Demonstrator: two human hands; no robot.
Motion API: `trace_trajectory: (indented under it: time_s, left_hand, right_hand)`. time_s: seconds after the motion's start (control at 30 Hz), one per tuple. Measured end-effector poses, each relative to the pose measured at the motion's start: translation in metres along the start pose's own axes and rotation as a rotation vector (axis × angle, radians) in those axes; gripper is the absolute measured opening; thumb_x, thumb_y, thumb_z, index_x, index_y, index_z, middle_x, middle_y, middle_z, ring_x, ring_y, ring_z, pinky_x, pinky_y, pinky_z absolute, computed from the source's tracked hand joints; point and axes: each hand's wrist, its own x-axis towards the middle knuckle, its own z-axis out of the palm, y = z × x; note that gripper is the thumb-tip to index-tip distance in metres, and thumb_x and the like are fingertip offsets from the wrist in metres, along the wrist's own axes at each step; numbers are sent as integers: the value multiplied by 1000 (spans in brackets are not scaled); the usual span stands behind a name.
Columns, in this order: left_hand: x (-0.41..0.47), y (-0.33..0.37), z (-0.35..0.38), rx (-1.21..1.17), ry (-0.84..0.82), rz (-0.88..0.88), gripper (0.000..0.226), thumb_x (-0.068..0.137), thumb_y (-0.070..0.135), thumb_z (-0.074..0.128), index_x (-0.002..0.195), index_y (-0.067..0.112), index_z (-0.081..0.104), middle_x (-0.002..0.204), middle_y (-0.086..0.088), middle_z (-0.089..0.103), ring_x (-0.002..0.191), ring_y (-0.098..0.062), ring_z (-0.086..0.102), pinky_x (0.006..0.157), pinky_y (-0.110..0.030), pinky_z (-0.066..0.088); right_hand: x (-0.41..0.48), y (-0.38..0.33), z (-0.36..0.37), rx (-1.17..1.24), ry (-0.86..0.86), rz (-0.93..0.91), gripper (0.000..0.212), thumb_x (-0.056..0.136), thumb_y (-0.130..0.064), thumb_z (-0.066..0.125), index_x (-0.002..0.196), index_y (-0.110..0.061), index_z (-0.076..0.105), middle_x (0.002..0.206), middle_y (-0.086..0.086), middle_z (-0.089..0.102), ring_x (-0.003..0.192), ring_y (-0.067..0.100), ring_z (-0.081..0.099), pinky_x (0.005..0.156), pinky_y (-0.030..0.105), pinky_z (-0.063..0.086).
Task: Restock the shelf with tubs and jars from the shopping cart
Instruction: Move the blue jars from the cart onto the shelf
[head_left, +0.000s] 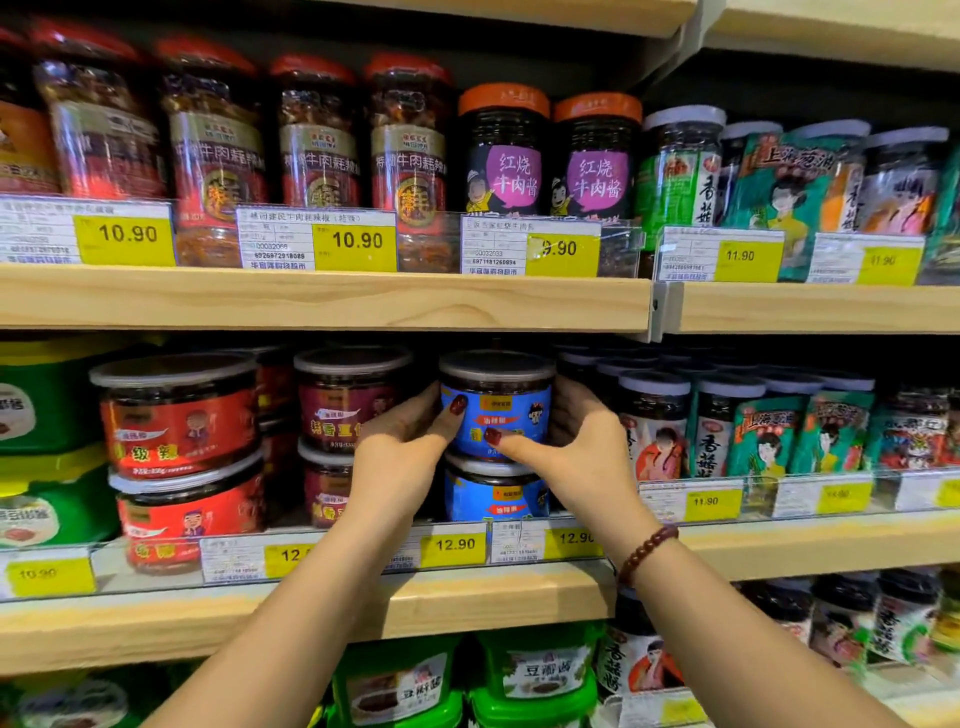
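A squat blue-labelled tub (496, 402) with a clear lid sits stacked on a second blue tub (493, 493) on the middle wooden shelf (467, 597). My left hand (400, 441) grips the upper tub's left side, thumb across its label. On the tub's right side is my right hand (571, 441), which wears a bead bracelet; its thumb presses the lower front of the label. Both hands hold the same tub. The shopping cart is out of view.
Maroon tubs (343, 400) stand stacked just left of the blue ones, red tubs (176, 415) further left, green tubs (47, 415) at the far left. Tall jars (654, 421) crowd the right. The upper shelf board (322, 301) hangs close above the held tub.
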Motion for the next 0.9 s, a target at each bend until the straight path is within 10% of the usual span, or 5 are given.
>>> trace_trajectory:
  time_s: [0.27, 0.9]
  left_hand:
    - [-6, -3, -6, 266, -118, 143, 40, 84, 12, 67, 86, 52, 60, 88, 31, 68, 99, 5, 62, 84, -21, 49]
    - [-12, 3, -1, 286, -101, 157, 34, 80, 10, 71, 98, 36, 58, 93, 19, 68, 91, 5, 65, 71, -13, 52]
  right_hand:
    - [-5, 13, -3, -105, -12, 10, 77, 54, -34, 90, 121, -27, 53, 111, -10, 68, 102, 3, 65, 86, 31, 56]
    - [-11, 7, -13, -172, -136, 2, 56, 71, -18, 83, 113, -31, 48, 104, -19, 61, 91, -16, 60, 71, 7, 49]
